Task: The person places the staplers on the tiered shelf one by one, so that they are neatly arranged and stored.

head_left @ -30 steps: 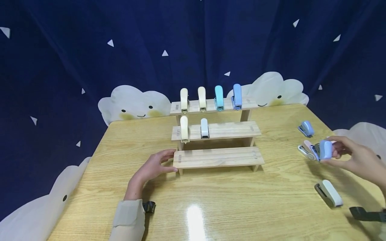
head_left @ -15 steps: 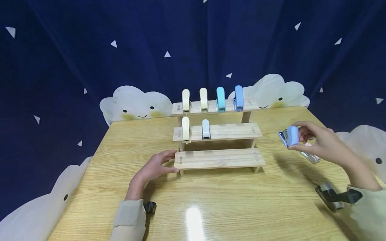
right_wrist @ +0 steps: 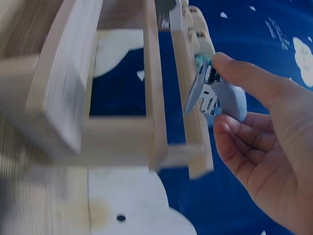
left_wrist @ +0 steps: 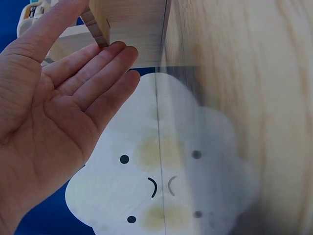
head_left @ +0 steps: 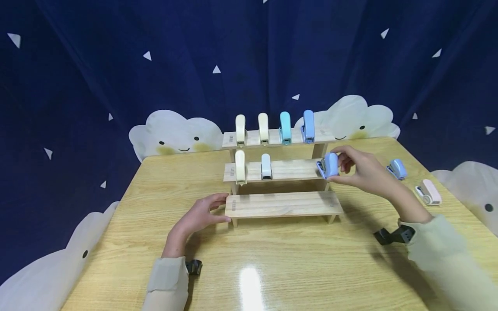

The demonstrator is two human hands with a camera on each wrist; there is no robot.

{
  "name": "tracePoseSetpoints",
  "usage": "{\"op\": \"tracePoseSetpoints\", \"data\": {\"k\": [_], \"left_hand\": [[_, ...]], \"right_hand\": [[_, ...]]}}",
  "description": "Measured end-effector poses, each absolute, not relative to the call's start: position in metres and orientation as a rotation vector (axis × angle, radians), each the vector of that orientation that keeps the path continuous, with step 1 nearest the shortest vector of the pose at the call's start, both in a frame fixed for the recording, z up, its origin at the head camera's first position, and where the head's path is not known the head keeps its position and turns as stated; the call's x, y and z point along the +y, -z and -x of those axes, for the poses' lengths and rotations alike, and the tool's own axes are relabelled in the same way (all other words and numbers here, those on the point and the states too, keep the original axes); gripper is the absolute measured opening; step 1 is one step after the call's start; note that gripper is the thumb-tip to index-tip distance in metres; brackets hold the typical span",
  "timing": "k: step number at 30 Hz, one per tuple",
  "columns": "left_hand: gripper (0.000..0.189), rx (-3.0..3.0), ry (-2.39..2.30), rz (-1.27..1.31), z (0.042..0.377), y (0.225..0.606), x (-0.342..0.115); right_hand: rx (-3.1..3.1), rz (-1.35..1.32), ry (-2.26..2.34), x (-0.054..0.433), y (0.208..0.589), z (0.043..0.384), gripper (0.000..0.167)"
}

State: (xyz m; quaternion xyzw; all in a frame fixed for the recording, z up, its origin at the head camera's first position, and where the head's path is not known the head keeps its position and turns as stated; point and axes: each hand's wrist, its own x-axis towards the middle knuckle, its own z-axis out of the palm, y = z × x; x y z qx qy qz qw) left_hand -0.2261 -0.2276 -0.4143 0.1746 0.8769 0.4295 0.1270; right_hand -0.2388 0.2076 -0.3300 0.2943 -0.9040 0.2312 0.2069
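My right hand (head_left: 363, 168) pinches a blue stapler (head_left: 330, 165) between thumb and fingers, in front of the middle shelf's right end. In the right wrist view the blue stapler (right_wrist: 229, 100) is tilted, its metal inner part showing. My left hand (head_left: 204, 212) lies at the left end of the bottom shelf (head_left: 284, 204) of a wooden three-step rack, thumb in front and fingers behind. The left wrist view shows the left hand (left_wrist: 58, 107) with straight fingers, fingertips right at the board's end (left_wrist: 98, 24). On the middle shelf (head_left: 293, 169) stand a cream stapler (head_left: 240, 167) and a white stapler (head_left: 266, 166).
The top shelf (head_left: 253, 138) bears two cream staplers (head_left: 241, 129), a turquoise stapler (head_left: 285, 128) and a blue one. Another blue stapler (head_left: 397, 169) and a pale pink stapler (head_left: 429, 192) lie on the table (head_left: 311, 268) at right. A dark blue curtain (head_left: 249, 56) hangs behind.
My right hand has carried the blue stapler left from the table's right side to the middle shelf. The left hand stays at the rack.
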Motion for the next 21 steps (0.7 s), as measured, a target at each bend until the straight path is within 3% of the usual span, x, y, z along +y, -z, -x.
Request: {"op": "tracePoseSetpoints", "data": {"k": [21], "left_hand": [[0.078, 2.553, -1.257, -0.485, 0.224, 0.412, -0.227]], "right_hand": [[-2.670, -0.907, -0.749, 0.134, 0.331, 0.274, 0.060]]}}
